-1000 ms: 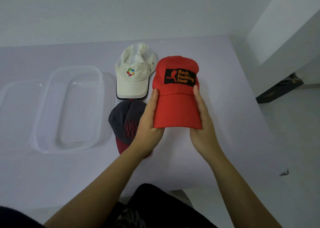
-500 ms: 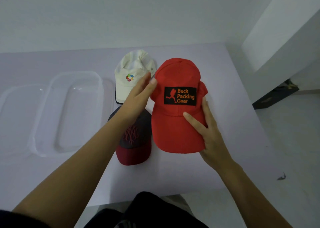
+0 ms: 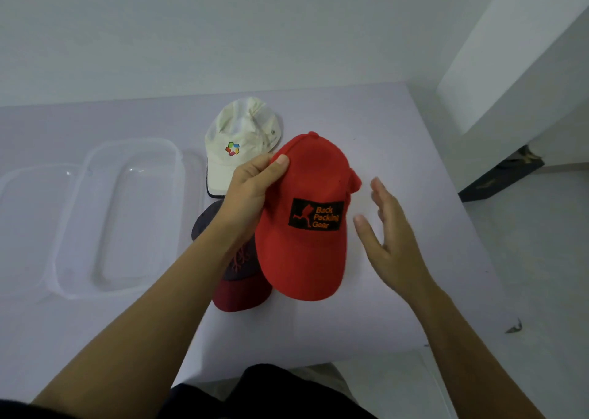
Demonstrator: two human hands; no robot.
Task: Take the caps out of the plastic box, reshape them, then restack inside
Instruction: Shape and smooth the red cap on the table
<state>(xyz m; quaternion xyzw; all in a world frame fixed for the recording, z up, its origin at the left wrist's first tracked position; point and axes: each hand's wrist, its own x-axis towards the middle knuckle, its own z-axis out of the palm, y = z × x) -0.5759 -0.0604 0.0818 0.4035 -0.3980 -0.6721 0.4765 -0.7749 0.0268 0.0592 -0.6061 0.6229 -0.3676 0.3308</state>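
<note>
Red cap (image 3: pixel 306 227) gripped at crown edge by L hand (image 3: pixel 251 192); R hand (image 3: pixel 395 243) spread wide, holding nothing, just beside cap, above tabletop (image 3: pixel 398 151).

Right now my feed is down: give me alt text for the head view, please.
The left hand grips a red cap by its crown over a pale table, while the right hand hovers open beside it. A white cap and a dark cap lie behind it, with the empty clear plastic box further left.
</note>
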